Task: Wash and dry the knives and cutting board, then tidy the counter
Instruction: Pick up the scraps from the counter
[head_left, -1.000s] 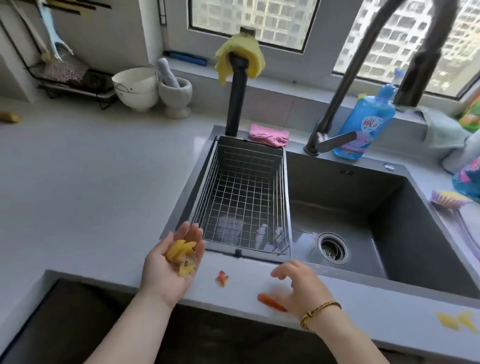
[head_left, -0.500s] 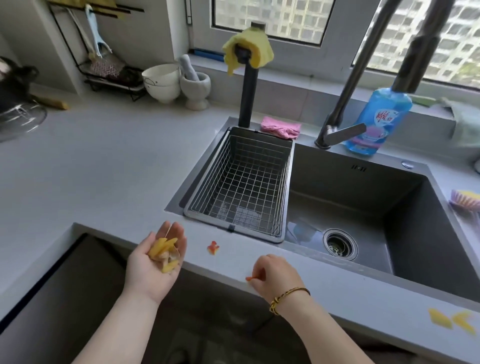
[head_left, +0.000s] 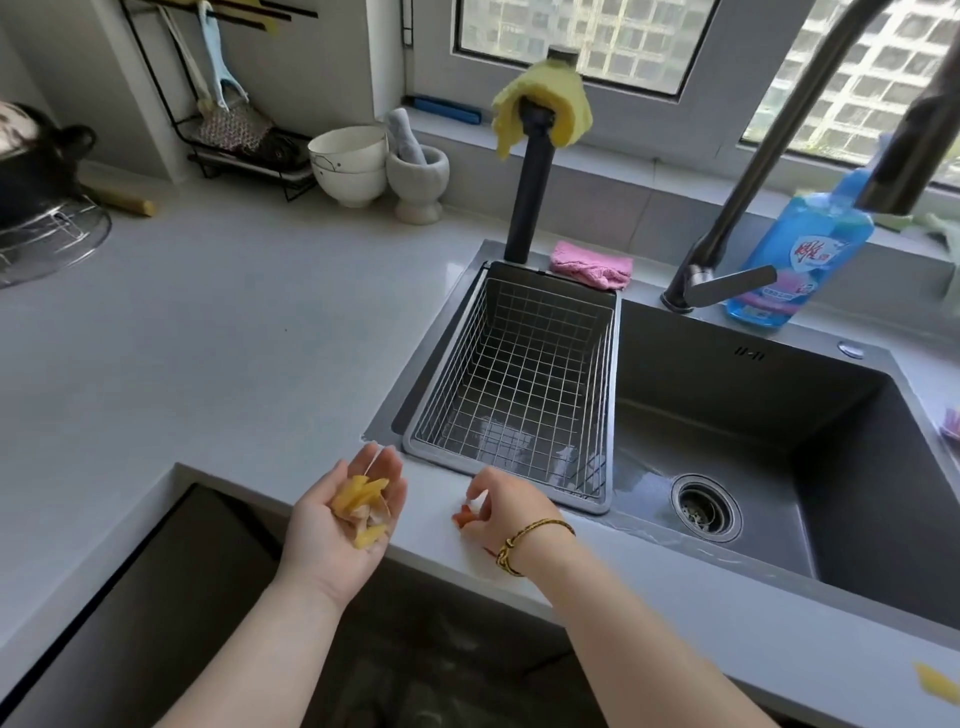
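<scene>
Two bare hands work at the front edge of the grey desk (head_left: 234, 338), just before the sink's front left corner.

Left hand (head_left: 343, 525): palm turned up, forearm rising from the bottom of the view, held over the desk's front edge. Fingers pressed together and slightly cupped, pointing toward the sink. Contents: a small heap of yellow scraps (head_left: 363, 501) lying loose on the palm and finger bases.

Right hand (head_left: 511, 512): back of the hand up, wrist bent, a braided bracelet (head_left: 524, 540) round the wrist. Fingers curled down, thumb and fingertips pinching a red scrap (head_left: 464, 517) at the desk's front strip. Whether the scrap is lifted clear of the surface cannot be told.

Stray yellow pieces (head_left: 930, 693): on the front edge of the desk near its right end, well apart from both hands.

Sink (head_left: 753, 374): dark, set into the desk, with a wet floor and a round drain (head_left: 704, 506). Wire basket (head_left: 519, 374) sits in its left part, just beyond the hands.

Back edge of the sink: black post (head_left: 532, 187) with a yellow cloth (head_left: 540, 111) draped over its top; pink cloth (head_left: 592, 264) beside its foot; faucet (head_left: 756, 171); blue bottle (head_left: 795, 260) just right of the faucet's base.

Back of the desk, by the wall: stacked white bowls (head_left: 348, 166); stone mortar (head_left: 418, 179) with pestle, just beside them.
</scene>
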